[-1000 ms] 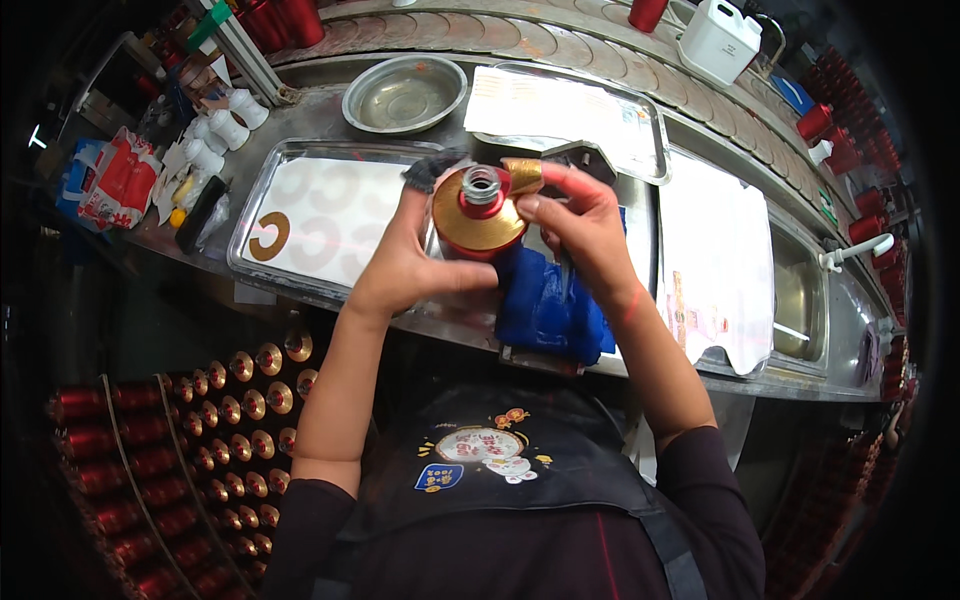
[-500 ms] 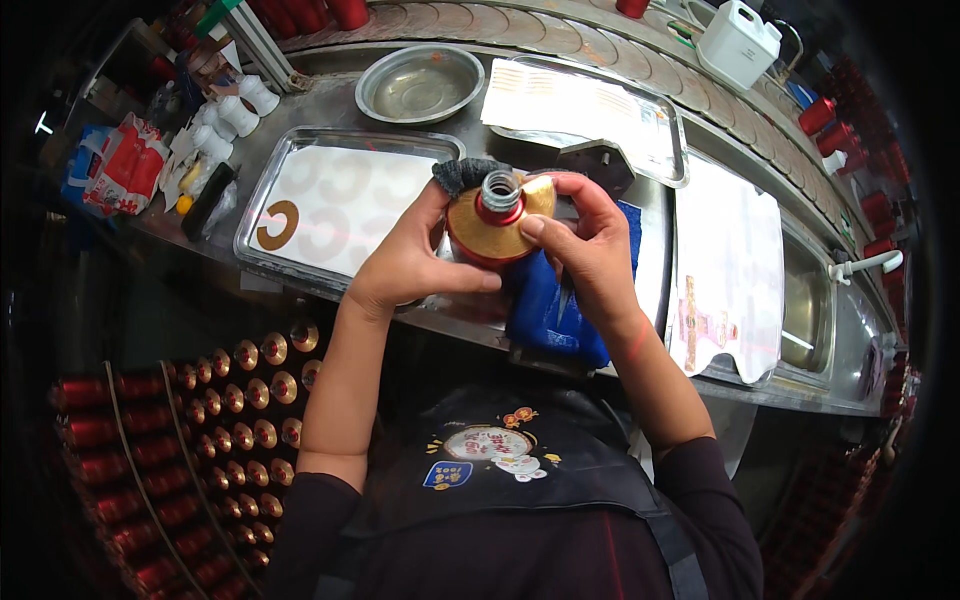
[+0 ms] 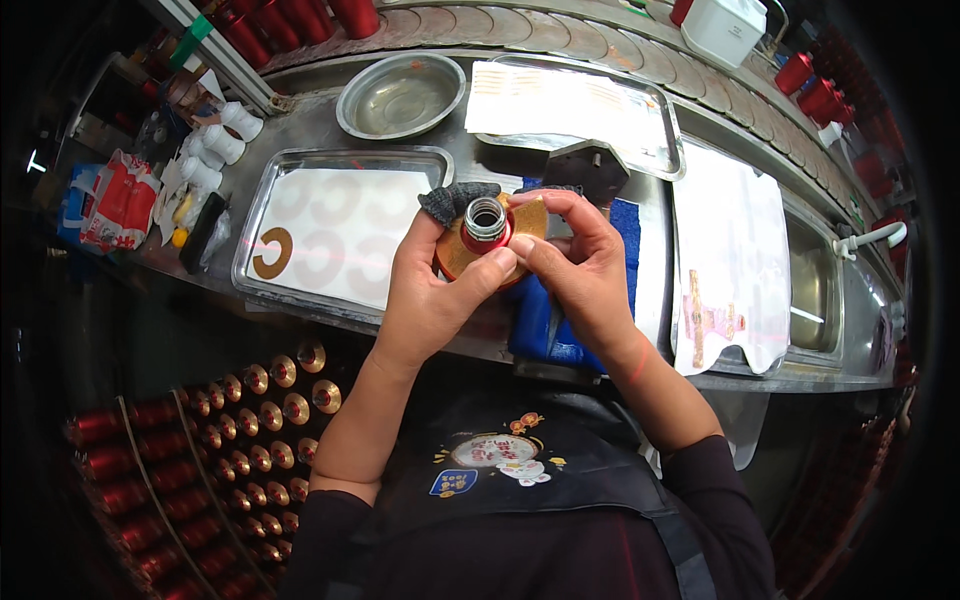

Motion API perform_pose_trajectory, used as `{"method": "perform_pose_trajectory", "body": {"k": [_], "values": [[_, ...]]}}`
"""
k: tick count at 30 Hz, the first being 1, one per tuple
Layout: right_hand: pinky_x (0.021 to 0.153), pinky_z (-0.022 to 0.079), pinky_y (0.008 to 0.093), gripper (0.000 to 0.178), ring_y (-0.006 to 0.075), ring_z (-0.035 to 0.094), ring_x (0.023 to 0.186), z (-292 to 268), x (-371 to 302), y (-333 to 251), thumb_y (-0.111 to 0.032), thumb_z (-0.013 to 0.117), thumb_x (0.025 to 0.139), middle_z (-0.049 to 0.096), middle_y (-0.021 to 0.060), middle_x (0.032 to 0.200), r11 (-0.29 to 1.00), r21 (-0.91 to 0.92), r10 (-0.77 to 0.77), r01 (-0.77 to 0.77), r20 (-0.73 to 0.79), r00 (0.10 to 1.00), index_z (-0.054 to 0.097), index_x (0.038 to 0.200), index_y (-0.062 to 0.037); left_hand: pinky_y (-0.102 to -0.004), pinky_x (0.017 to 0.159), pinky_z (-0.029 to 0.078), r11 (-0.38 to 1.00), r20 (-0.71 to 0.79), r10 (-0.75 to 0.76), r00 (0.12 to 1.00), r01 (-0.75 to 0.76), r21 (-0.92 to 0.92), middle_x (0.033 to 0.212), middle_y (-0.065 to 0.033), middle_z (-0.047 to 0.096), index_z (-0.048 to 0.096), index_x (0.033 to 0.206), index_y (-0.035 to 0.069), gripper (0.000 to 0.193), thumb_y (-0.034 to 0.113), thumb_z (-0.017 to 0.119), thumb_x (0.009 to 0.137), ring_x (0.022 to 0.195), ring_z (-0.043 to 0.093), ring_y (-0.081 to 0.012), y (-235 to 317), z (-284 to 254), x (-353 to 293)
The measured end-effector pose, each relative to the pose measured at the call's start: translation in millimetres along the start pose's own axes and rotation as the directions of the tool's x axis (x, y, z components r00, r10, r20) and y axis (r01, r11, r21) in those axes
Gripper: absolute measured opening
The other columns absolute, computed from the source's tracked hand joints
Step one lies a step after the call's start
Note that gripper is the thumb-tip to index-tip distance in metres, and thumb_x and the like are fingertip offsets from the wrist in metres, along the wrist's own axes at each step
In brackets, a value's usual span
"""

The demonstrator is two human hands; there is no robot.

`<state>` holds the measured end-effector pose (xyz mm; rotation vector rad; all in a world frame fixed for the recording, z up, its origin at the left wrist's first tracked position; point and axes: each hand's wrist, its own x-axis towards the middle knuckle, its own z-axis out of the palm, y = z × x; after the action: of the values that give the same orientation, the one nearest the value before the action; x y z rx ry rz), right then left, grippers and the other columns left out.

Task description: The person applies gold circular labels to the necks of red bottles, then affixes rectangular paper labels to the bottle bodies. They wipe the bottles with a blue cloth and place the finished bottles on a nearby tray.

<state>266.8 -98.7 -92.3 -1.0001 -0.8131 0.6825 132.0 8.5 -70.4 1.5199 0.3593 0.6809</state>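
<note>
A red bottle (image 3: 487,236) with an open, threaded clear neck stands between my hands, its mouth facing up. Around its shoulder lies a gold ring-shaped label (image 3: 527,222). My left hand (image 3: 428,285) is wrapped around the bottle's left side, dark fabric covers on its fingertips and its thumb at the base of the neck. With thumb and fingers, my right hand (image 3: 588,275) pinches the label's right part. Both thumbs nearly meet in front of the neck. Below the bottle is a blue padded rest (image 3: 540,325), partly hidden by my right hand.
To the left, a metal tray (image 3: 243,235) holds a white sheet with one gold C-shaped label (image 3: 272,253). Behind are a metal basin (image 3: 400,95) and a tray with white label sheets (image 3: 560,105). Racked red bottles (image 3: 270,415) stand lower left; a sink (image 3: 815,290) is at right.
My left thumb has moved up from the bottle's front to the neck base. The label's right part, lifted earlier, now sits lower under my right fingers. The whole view has shifted slightly.
</note>
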Motion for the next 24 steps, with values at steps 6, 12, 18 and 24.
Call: {"method": "perform_pose_trajectory", "body": {"k": [6, 12, 18, 24], "values": [[0.068, 0.05, 0.019, 0.028, 0.0049, 0.063, 0.082, -4.3, 4.6, -2.2, -0.005, 0.071, 0.089, 0.065, 0.0038, 0.11, 0.997, -0.07, 0.029, -0.031, -0.021, 0.999, 0.064, 0.116, -0.0017, -0.0318, 0.099, 0.049, 0.993, 0.046, 0.028, 0.999, -0.023, -0.115, 0.12, -0.0081, 0.063, 0.053, 0.131, 0.001, 0.057, 0.01, 0.077, 0.079, 0.113, 0.061, -0.0159, -2.4, -7.8, 13.3], [0.051, 0.034, 0.0161, 0.021, -0.0012, 0.045, 0.058, -2.6, 3.6, -4.3, -0.011, 0.068, 0.093, 0.062, -0.0038, 0.084, 0.993, 0.011, 0.114, -0.114, -0.107, 0.988, 0.066, 0.113, -0.0038, -0.0335, 0.104, 0.046, 0.984, 0.38, -0.124, 0.917, 0.162, -0.068, 0.125, -0.0099, 0.063, 0.055, 0.133, -0.001, 0.068, 0.016, 0.081, 0.072, 0.115, 0.061, -0.0174, 16.3, -39.2, 35.0], [0.056, 0.037, 0.0146, 0.022, -0.0016, 0.048, 0.063, 6.4, -7.5, -10.3, -0.012, 0.067, 0.093, 0.063, -0.0009, 0.103, 0.99, -0.046, 0.129, -0.132, -0.052, 0.99, 0.063, 0.111, -0.0014, -0.0306, 0.1, 0.047, 0.991, 0.131, -0.132, 0.983, 0.131, 0.017, 0.12, -0.0068, 0.064, 0.057, 0.132, 0.0, 0.056, 0.012, 0.077, 0.082, 0.111, 0.061, -0.0141, 18.6, -23.5, 4.9], [0.067, 0.042, 0.0157, 0.019, -0.0004, 0.051, 0.077, 9.2, 6.8, -9.7, -0.01, 0.065, 0.093, 0.062, -0.0005, 0.103, 0.978, 0.042, 0.207, -0.206, -0.031, 0.978, 0.062, 0.11, -0.0018, -0.0303, 0.098, 0.048, 0.996, 0.121, -0.078, 0.99, 0.073, 0.041, 0.118, -0.0062, 0.065, 0.059, 0.131, 0.0, 0.051, 0.008, 0.075, 0.083, 0.11, 0.061, -0.0133, 17.9, -20.2, 4.8]]}}
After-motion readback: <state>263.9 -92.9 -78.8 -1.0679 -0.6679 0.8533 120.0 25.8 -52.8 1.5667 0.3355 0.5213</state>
